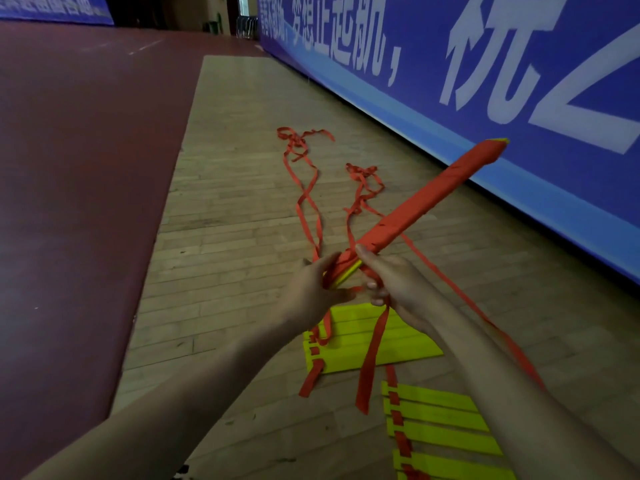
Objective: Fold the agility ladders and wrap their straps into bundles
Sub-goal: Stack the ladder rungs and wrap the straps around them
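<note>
- both hands are clamped on the near end of the bundle [426,206]: left hand [320,289] has its fingers curled round the butt end where yellow rung edges poke out, and right hand [394,285] sits just beside it, thumb pressed on top, fingers curled under
- a loose orange tail [372,355] drops from under the right fingers and hangs free, so I'd guess the wrap is down to its last turns
- closest to the camera, by the right forearm, a ladder [446,431] lies on the floor [225,237], rungs gathered but not wrapped
- a bit further out, right under the hands, a second ladder [398,344] is the same deal, with strap ends flopping off its left side
- the bit that matters: from the grip the bundle runs away and up to the right, long axis on a diagonal, and all its length is beyond the hands, so it's held like a stick by one end
- the right hand is nearer the wrapped length and has the tail, while the left is the anchor at the butt. My read is the next turn goes round the near end by the hands
- a long strap [460,296] comes out from behind the bundle and trails down past the right forearm
- further off, loose straps [306,195] lie tangled on the floor, well apart from the hands
- the bundle's far tip points at the blue banner [519,81] along the right
</note>
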